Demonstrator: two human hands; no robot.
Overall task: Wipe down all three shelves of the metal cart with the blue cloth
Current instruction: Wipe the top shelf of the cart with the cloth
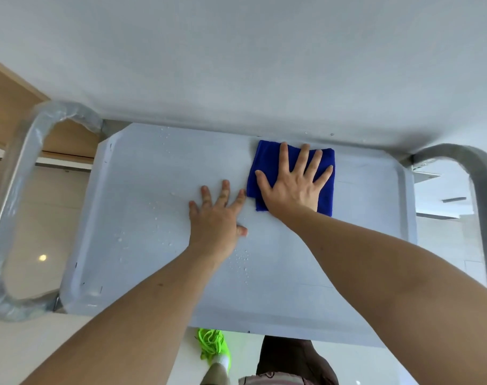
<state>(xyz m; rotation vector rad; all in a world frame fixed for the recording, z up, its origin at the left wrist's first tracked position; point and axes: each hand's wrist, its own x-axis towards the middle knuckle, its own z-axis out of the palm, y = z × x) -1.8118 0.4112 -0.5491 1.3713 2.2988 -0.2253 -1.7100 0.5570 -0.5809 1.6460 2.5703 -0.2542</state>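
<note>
Blue cloth [289, 179] pressed flat under right hand [293, 187].

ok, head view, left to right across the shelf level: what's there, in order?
Wrapped cart handle → water droplets on the shelf → left hand, flat on the shelf → right hand, pressing flat on the blue cloth → bare cart handle.

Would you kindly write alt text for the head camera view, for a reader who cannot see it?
Seen from above, a person's right hand presses a folded blue cloth flat against the far side of a metal cart shelf, under the shelf above. The left hand rests open on the shelf beside the cloth, with water droplets scattered nearby.
</note>
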